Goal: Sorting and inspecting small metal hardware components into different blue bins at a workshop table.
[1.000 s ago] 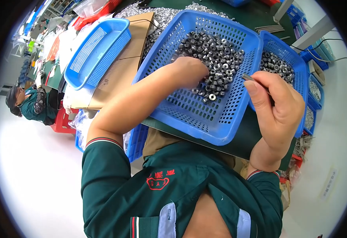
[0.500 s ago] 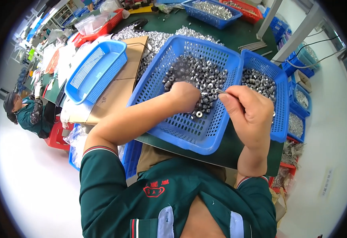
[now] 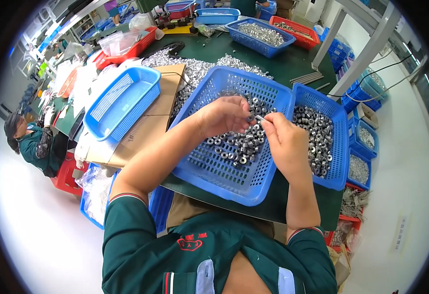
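Over a blue perforated basket, my two hands meet near its right side. Small dark metal collars with centre holes lie heaped inside it. My right hand pinches a thin metal rod, whose tip points left. My left hand is partly curled, with a small metal collar at its fingertips, close to the rod's tip. Whether the collar is on the rod I cannot tell. Against the right side stands a second blue basket of similar collars.
A light blue basket rests on cardboard to the left. Shiny small parts are piled behind. Several loose rods lie near a white post. Farther back are blue and red baskets. A co-worker sits at far left.
My left hand has risen out of the collar heap and turned, bringing a collar to the rod. My right hand has shifted slightly left and turned. The view has tilted a little upward.
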### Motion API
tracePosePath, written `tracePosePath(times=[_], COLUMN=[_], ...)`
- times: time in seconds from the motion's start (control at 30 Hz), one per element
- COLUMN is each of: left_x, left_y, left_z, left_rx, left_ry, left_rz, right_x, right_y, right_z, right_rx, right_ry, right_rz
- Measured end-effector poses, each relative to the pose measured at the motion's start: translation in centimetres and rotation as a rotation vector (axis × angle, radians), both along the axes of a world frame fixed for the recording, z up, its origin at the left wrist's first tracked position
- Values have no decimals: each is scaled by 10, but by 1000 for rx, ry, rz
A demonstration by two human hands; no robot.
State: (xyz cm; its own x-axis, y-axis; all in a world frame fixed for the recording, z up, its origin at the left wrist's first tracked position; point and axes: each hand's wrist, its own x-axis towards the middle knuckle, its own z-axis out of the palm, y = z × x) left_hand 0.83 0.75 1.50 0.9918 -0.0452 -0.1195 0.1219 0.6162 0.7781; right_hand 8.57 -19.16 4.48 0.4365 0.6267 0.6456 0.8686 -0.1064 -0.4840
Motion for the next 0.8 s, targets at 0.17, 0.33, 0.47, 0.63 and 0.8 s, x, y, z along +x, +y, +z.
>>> tracePosePath(times=[0.17,0.33,0.47,0.63,0.8], left_x=[1,1,-2,0,-2], left_y=[-11,-6,-7,-6,-12], left_z=[9,-5,0,2,8], left_rx=[13,85,118,167,449], left_ry=[-40,-82,-16,36,-69], left_rz=[-4,-5,-15,16,139], right_x=[2,-3,-6,-3,-5], right_y=[2,4,5,16,15], right_z=[-3,-1,-1,-16,-15], right_rx=[-89,-103,-75,-47,-40], right_ry=[1,-74,-256,-325,14], right_rz=[-6,-4,14,-30,-17])
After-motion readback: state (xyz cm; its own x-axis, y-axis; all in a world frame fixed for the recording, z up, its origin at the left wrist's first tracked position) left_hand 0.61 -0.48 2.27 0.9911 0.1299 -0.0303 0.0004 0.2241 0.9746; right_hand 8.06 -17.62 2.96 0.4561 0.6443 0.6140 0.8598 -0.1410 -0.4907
